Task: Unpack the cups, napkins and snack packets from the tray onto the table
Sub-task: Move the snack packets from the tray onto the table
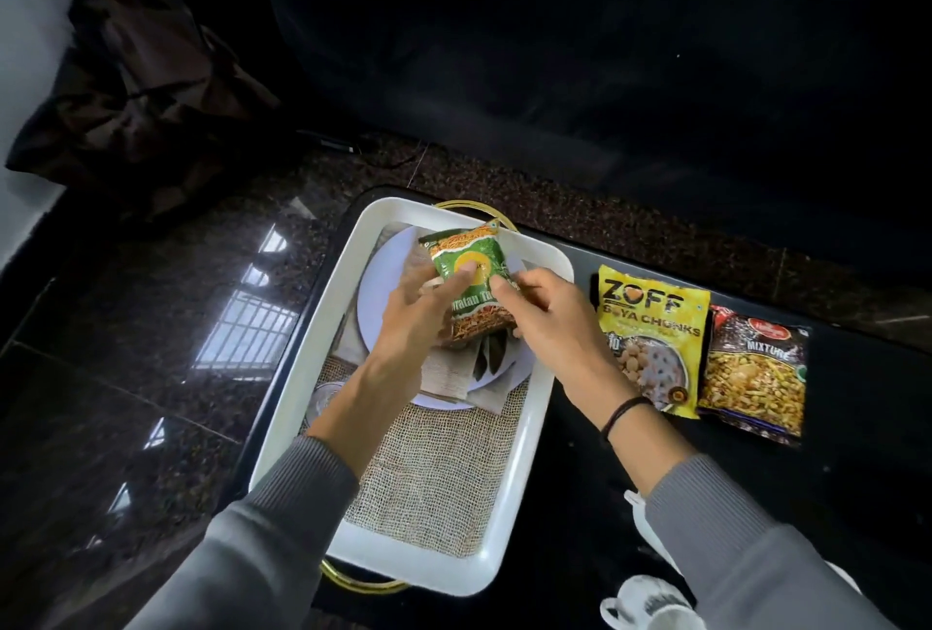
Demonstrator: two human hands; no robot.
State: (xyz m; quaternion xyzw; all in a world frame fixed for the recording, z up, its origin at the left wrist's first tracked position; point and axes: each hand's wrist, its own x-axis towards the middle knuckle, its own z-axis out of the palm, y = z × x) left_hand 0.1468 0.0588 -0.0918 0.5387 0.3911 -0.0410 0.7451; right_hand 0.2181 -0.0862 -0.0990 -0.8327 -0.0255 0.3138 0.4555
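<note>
While both hands pinch the green plastic snack packet [471, 284] above the white rectangular tray [323, 352], I'm mid-lift on packet three. Left hand [418, 317] and right hand [544, 311] are curled shut on its lower half. Its long axis runs 11 to 5, sealed top pointing 11. Next I judge: carry toward 3, lay it on the black table [857, 427] beside the yellow soya-chunks packet [650, 327].

Both my arms reach forward in grey sleeves pushed back from the wrists, forearms bare. My left hand [411, 314] pinches with the thumb on top, fingers curled beneath what it holds. My right hand [542, 311] meets it from the other side, thumb forward and fingers folded under, a dark band circling that wrist.
</note>
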